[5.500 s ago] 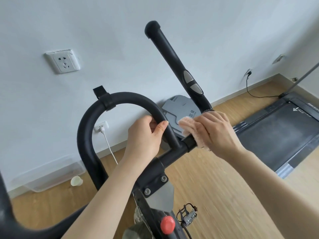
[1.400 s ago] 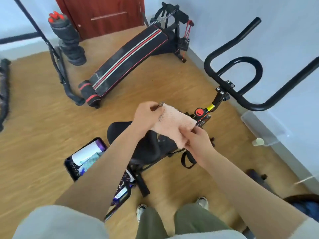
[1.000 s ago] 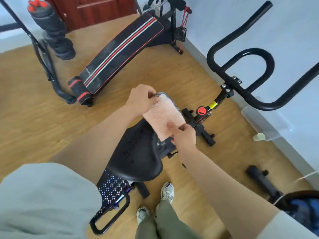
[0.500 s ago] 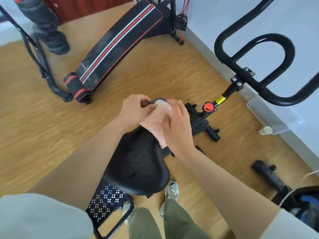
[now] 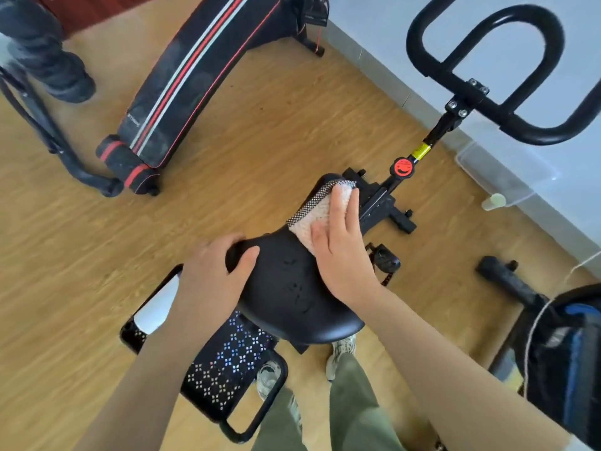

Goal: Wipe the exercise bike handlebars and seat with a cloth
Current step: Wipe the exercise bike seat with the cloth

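The black, smooth, pear-shaped padded seat of the exercise bike sits in the middle of the view, wide at the near end and narrowing to a nose that points toward the black looped tubular handlebars at the upper right. Small scuffs or marks dot the seat's glossy top. A pale pink, fluffy cloth with a black-and-white mesh edge lies draped over the nose. The right hand lies flat on the cloth, its fingers straight and pressing it down against the seat. The left hand holds the seat's left edge: the thumb rests on top, and the fingers, blurred here, seem to curl round the rim. A round red knob sits on the post between seat and handlebars. Everything stands on a light wooden floor, with a black sit-up bench with red and white stripes lying farther off at the upper left.
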